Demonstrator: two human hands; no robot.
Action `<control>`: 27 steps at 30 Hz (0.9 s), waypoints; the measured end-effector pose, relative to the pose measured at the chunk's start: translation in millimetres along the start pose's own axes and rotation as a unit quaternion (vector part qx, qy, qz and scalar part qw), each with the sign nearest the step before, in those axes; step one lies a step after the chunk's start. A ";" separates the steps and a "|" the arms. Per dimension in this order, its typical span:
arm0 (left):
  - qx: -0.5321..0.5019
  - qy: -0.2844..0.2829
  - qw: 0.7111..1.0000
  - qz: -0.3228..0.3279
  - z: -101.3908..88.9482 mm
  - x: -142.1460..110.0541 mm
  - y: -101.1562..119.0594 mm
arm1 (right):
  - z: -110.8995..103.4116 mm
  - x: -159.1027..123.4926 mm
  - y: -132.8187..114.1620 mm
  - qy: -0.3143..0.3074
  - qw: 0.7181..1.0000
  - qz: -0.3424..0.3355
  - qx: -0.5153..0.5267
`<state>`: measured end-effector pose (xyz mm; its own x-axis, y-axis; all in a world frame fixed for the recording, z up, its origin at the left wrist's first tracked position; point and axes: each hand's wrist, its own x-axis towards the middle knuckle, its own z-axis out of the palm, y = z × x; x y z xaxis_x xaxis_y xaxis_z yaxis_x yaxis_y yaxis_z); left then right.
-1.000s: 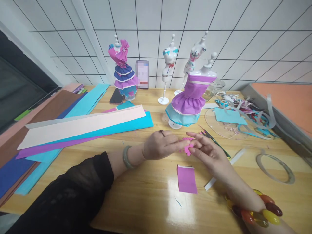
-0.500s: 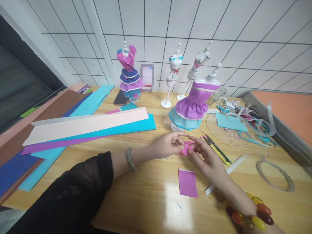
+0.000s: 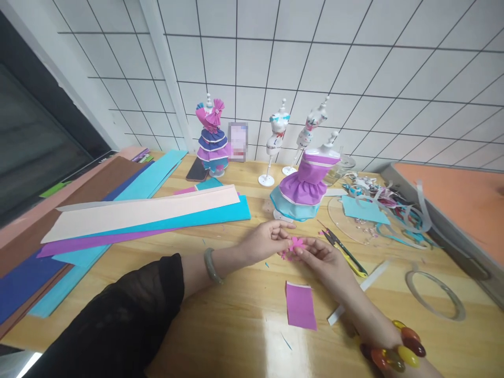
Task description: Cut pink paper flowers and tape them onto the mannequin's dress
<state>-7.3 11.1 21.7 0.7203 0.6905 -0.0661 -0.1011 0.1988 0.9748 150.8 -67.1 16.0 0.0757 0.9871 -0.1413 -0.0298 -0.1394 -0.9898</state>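
A small pink paper flower (image 3: 296, 243) is pinched between my two hands over the middle of the table. My left hand (image 3: 271, 240) comes from the left, its thumb and fingertips closed on the flower's left edge. From the right, my right hand (image 3: 321, 254) grips the other side with thumb and forefinger. Just below them a purple paper rectangle (image 3: 301, 305) with a white top edge lies flat. Behind the hands stands a small dress form in a purple and light-blue paper dress (image 3: 307, 178). Yellow-handled scissors (image 3: 345, 254) rest beside my right hand.
Long folded paper strips (image 3: 149, 210) in several colours cover the left side. Two undressed dress forms (image 3: 279, 134) and one in a layered dress (image 3: 213, 142) stand by the wall. Ribbon scraps (image 3: 394, 199), a tape roll (image 3: 435, 295) and an orange-lined tray (image 3: 452, 189) are at right.
The pink flower has been turned between my fingers and shifted slightly left. My left fingers have changed their hold from its top to its left edge. The camera view has tilted upward.
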 end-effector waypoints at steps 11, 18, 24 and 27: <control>0.022 -0.023 0.999 -0.032 -4.6 1.4 -1.7 | -2.0 -0.4 -0.8 0.029 0.999 -0.013 -0.027; 0.132 -0.025 0.990 -0.040 -7.2 -1.0 11.1 | -7.4 -0.6 1.2 0.033 0.995 -0.029 -0.089; 0.078 0.106 0.987 0.096 -14.2 1.8 28.6 | 0.1 -3.4 2.6 0.006 0.877 -0.204 -0.435; 0.070 0.119 0.983 0.119 -13.0 1.5 33.2 | 10.3 -1.1 5.4 -0.054 0.817 -0.263 -0.510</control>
<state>-18.5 27.8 51.2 0.5041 0.8528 0.1364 -0.1406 -0.0748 0.9872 140.2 -68.2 11.0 -0.2794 0.9253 0.2563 0.8294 0.3671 -0.4212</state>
